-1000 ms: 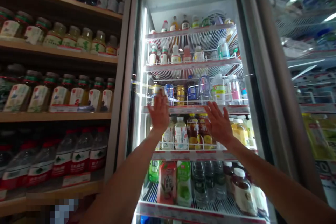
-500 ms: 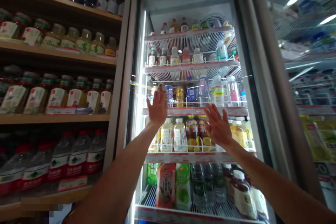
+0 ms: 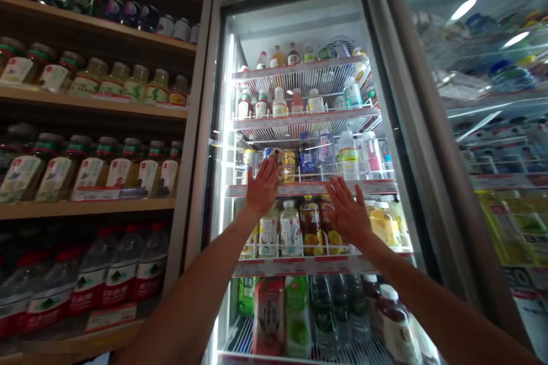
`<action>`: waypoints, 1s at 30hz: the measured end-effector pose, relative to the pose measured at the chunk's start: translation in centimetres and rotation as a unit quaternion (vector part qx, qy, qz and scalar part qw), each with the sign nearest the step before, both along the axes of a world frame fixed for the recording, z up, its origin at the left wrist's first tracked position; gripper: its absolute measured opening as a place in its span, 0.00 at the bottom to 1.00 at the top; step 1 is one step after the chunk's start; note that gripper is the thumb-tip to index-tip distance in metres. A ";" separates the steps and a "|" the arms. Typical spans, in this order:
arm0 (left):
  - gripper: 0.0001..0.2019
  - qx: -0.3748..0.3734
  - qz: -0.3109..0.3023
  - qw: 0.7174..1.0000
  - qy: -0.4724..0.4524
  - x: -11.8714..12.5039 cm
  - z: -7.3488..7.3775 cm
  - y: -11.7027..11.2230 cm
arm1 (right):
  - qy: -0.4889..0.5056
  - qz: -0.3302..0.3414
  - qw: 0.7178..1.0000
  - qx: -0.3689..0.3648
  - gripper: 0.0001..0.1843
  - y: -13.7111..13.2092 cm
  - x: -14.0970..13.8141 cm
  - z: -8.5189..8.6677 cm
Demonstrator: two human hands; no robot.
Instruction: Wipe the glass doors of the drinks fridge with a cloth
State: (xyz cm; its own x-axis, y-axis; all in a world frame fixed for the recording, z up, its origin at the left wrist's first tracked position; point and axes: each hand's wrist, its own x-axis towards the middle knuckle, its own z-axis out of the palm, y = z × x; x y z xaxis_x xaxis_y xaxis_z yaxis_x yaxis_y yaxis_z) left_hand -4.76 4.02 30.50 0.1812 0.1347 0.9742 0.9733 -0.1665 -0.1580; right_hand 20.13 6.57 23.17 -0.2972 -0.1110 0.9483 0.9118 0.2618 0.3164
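Both my arms reach up toward a lit drinks fridge [image 3: 222, 125] whose wire shelves [image 3: 317, 188] hold cans and bottles. My left hand [image 3: 262, 185] is raised with fingers stretched out, its fingertips level with the cans [image 3: 291, 162] on the third shelf. My right hand [image 3: 347, 211] is open too, fingers spread, in front of the bottles of orange drink [image 3: 311, 225] one shelf lower. Neither hand holds anything. I cannot tell whether the palms touch glass or the shelf edge.
Wooden shelves [image 3: 89, 205] to the left carry rows of labelled jars and, lower down, red-labelled water bottles [image 3: 120, 268]. A glass fridge door [image 3: 483, 125] stands at the right, reflecting ceiling lights. Juice cartons and water bottles [image 3: 329, 308] fill the fridge's lower shelf.
The view has tilted up a little and moved back, so the fridge sits lower in frame. Both hands stay open at the same shelves; the left hand shifted slightly right.
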 end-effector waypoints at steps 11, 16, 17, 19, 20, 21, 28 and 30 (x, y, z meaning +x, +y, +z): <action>0.22 0.028 -0.002 0.999 -0.036 2.6 0.7 0.6 | -0.004 -0.004 1.000 0.012 0.30 -0.1 0.0 -0.1; 0.22 0.012 -0.011 0.998 0.054 2.7 2.1 0.6 | 0.004 0.017 0.999 0.034 0.31 -1.3 0.2 2.4; 0.22 0.023 0.008 1.000 -0.011 1.4 3.0 0.5 | 0.005 0.019 0.999 0.037 0.31 -1.5 0.3 3.6; 0.24 0.051 0.044 0.988 -0.141 -0.8 4.9 0.3 | 0.008 0.020 0.999 0.046 0.30 -1.7 0.3 6.7; 0.25 0.062 0.054 0.982 -0.171 -1.2 5.7 0.2 | 0.008 0.020 0.999 0.050 0.30 -1.6 0.3 8.5; 0.25 0.067 0.058 0.982 -0.168 -1.0 6.4 0.2 | 0.005 0.020 0.998 0.052 0.29 -1.4 0.3 10.5; 0.21 0.034 0.014 0.989 0.144 5.2 11.6 1.7 | 0.020 0.027 0.998 0.056 0.27 0.0 0.7 23.3; 0.21 0.051 0.026 0.998 0.040 2.8 14.1 1.5 | 0.010 0.017 0.998 0.057 0.26 0.2 1.6 26.0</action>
